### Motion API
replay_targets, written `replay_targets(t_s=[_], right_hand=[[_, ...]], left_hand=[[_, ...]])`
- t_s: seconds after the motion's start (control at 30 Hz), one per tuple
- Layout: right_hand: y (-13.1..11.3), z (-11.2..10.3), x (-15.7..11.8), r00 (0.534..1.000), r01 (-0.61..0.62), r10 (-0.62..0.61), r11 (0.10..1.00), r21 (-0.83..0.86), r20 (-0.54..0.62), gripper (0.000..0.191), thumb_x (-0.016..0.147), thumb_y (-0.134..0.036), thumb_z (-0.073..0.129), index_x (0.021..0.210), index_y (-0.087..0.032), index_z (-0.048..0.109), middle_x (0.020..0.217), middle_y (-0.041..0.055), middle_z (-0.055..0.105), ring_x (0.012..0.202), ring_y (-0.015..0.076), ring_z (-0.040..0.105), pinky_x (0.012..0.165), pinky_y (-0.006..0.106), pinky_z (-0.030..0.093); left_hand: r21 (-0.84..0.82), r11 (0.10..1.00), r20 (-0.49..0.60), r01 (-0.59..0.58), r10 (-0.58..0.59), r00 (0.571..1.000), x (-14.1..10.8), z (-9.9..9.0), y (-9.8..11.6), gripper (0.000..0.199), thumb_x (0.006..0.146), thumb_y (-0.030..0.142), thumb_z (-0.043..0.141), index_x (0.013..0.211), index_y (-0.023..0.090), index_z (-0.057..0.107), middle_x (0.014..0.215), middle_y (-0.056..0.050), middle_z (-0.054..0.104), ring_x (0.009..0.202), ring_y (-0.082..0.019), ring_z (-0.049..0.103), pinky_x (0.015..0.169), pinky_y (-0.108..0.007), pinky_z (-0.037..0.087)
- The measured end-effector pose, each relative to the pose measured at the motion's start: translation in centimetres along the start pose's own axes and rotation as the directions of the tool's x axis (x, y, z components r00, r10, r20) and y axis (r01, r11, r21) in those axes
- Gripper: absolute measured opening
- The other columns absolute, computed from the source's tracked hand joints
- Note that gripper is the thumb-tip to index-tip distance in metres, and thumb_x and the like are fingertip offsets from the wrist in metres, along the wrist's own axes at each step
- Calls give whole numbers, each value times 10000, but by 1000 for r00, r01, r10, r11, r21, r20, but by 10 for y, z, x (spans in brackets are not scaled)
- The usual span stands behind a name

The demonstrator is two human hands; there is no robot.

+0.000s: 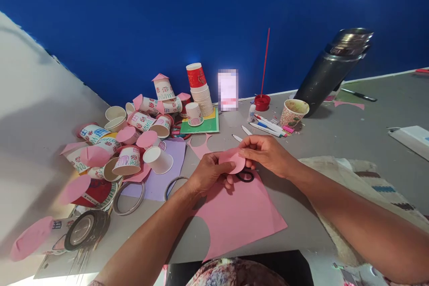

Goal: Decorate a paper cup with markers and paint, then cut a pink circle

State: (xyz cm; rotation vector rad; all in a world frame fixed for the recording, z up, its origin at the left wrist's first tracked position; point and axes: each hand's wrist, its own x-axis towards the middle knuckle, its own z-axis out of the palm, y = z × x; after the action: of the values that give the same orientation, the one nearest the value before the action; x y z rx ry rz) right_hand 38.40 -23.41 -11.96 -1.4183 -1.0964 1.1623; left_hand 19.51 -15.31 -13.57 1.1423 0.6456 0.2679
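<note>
Both hands hold a small pink paper circle [232, 159] above the grey floor. My left hand [208, 175] pinches its left edge and my right hand [266, 153] pinches its right edge. Black scissors [246, 176] lie just below the circle, partly hidden by it. Under my hands lies a large pink paper sheet [241, 216] with round cut-outs along its left side.
A heap of decorated paper cups with pink cone lids [129, 143] lies at the left, beside a cup stack [201, 91]. Tape rolls [83, 230], metal rings [129, 196], markers [268, 126], a glue tube [251, 112], a red lid [262, 102], a steel flask [331, 69] and a cloth [355, 178] surround me.
</note>
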Motion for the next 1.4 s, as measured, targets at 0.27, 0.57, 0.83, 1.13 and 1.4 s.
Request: replay_targets(t_s=[0.27,0.57,0.83,1.13,1.4], right_hand=[[2,6,-2,995,69,-65,996,-61,79,372,808,-547,755,854,-187,673,688,-14,637,578,127,588,536,244,434],[3,13,-6,966,185,-257,775,-604,-34,232,790,-310,594,621,-225,460,557,-35,518,551,123,414,558,273,306],[1,15,-13,959,219,-272,547,-808,75,171,824,-238,568,667,-221,502,625,-5,631,586,143,463,588,302,242],[2,17,-11,929,242,-368,675,-697,-33,253,890,-360,607,696,-226,514,698,0,615,610,139,485,595,279,323],[1,17,-11,948,164,-307,701,-694,-85,380,937,-424,591,623,-222,518,563,-11,596,517,130,438,568,297,279]], left_hand=[[-205,979,-116,-17,-7,993,1,9,-3,371,691,415,867,794,145,634,539,-1,622,427,-128,550,459,-289,528],[290,940,-310,-179,269,912,-11,17,10,173,769,259,762,906,181,689,822,-9,660,685,-122,569,561,-212,418],[587,771,-205,-246,436,876,-14,16,13,99,816,201,657,749,187,727,815,-42,691,752,-163,599,680,-250,452],[213,966,-389,-144,219,895,-16,21,16,217,765,364,763,754,169,669,653,40,531,563,-83,410,491,-200,321],[180,968,-402,-177,236,884,-13,19,10,233,745,367,818,756,156,720,633,31,538,571,-74,400,495,-186,329]])
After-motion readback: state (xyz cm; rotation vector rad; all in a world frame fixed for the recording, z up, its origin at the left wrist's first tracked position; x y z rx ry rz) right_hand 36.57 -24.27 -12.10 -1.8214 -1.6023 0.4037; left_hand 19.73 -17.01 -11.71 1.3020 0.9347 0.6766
